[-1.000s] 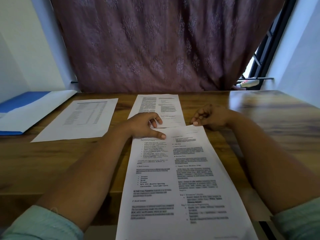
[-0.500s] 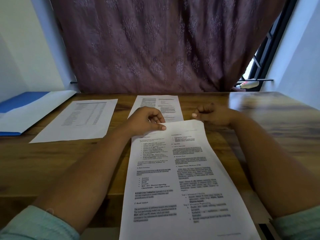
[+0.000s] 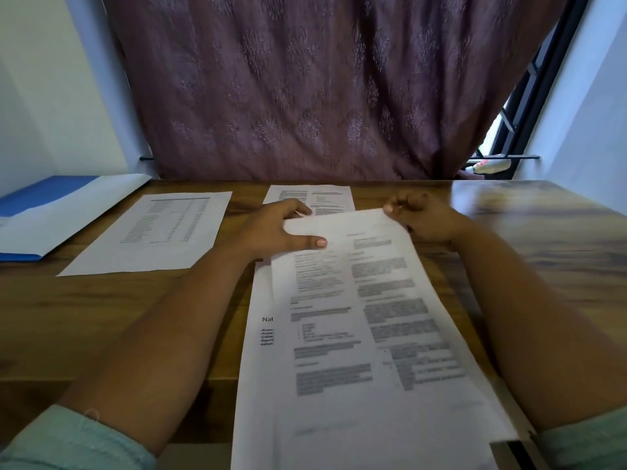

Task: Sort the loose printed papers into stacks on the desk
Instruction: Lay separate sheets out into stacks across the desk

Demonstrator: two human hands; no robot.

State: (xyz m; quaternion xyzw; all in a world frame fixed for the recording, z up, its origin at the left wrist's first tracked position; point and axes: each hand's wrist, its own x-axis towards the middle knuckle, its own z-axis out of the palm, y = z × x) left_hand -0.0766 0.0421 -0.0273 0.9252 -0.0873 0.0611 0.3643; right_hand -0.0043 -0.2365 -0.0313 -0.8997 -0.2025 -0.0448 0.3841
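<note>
While both hands hold its far edge, the top sheet (image 3: 366, 317) is lifted a little above the sheet under it (image 3: 263, 300), at the near edge of the desk (image 3: 135, 317). The left hand (image 3: 271, 232) pinches the far left corner with thumb on top; the right hand (image 3: 420, 215) pinches the far right corner with curled fingers. Two sorted papers lie further away: one at the far edge (image 3: 330, 196), one to its left (image 3: 159, 232), beside a blue folder (image 3: 44, 212) at the left edge.

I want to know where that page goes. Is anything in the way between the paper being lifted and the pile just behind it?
Nothing visible blocks it. Both hands, left hand and right hand, pinch the top sheet at its far edge. The two-column pile lies on the desk straight behind them, with only the hands themselves between.
</note>
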